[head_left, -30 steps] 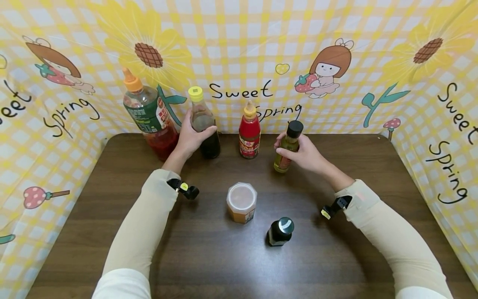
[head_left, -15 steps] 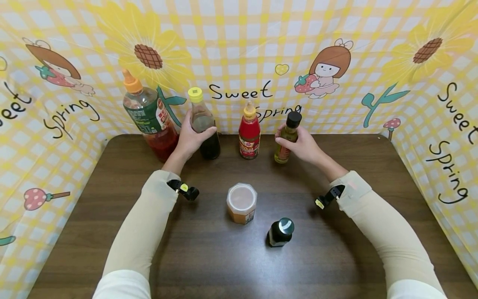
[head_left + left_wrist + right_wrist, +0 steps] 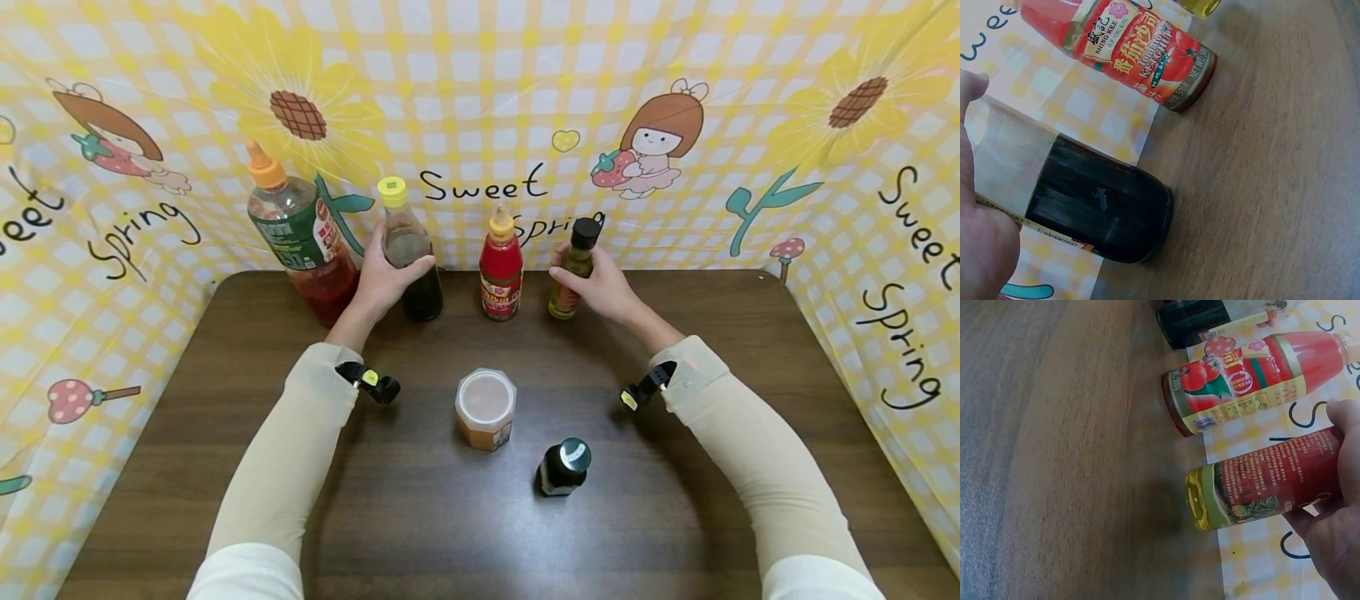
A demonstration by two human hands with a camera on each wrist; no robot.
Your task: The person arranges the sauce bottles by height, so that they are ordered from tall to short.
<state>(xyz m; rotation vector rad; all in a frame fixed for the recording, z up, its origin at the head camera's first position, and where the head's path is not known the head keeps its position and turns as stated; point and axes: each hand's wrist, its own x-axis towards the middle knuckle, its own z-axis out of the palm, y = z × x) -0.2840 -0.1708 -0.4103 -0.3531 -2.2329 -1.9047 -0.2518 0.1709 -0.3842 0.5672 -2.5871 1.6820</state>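
Note:
My left hand grips a clear bottle of dark sauce with a yellow cap, standing upright near the back edge. In the left wrist view the dark sauce fills its lower part. My right hand holds a slim oil bottle with a black cap and yellow oil. Its red label shows in the right wrist view, and the bottle's base is close over the tabletop. Between the two hands stands a red ketchup bottle with a yellow nozzle cap, to the left of the oil bottle.
A large chili sauce bottle with an orange nozzle stands left of my left hand. Nearer the front are a lidded orange-brown jar and a small dark bottle. A checkered cloth hangs behind and beside the brown table.
My right hand has moved the oil bottle back and slightly left, toward the back edge beside the ketchup. The left hand and the other containers have stayed in place.

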